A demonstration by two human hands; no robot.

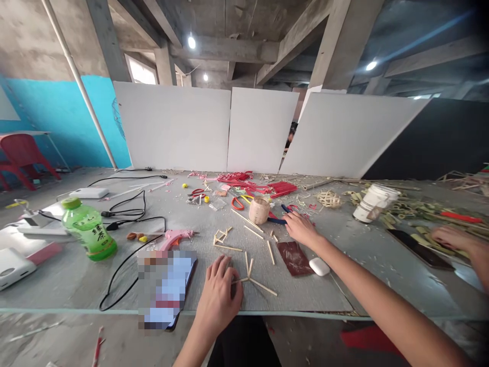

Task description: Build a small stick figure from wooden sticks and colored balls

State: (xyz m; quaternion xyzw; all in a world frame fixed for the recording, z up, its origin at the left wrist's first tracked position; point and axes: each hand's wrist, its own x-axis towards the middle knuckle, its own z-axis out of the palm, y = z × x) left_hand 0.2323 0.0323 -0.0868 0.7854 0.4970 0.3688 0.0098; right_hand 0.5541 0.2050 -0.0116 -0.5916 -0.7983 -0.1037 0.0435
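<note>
My left hand (pixel 219 285) rests near the table's front edge, its fingers curled and closed around one end of several thin wooden sticks (pixel 263 287) joined at a point. My right hand (pixel 301 228) reaches forward, closed over a blue-handled tool (pixel 277 220); its two handles stick out to the left, and its head is hidden under the hand. A round woven bamboo cup (pixel 259 210) stands just left of that tool. Between my hands lie a small joined stick frame (pixel 222 238), loose sticks (pixel 271 252) and a dark brown sheet (pixel 294 258). A white earphone case (pixel 319 266) sits below my right forearm.
A phone (pixel 171 288), pink glue gun (pixel 178 236), green bottle (pixel 88 229) and black cables (pixel 126 211) lie left. Orange-handled scissors (pixel 237 204) and red strips (pixel 282 189) lie behind. A white container (pixel 374 204) and another person's hand (pixel 451 237) are at right.
</note>
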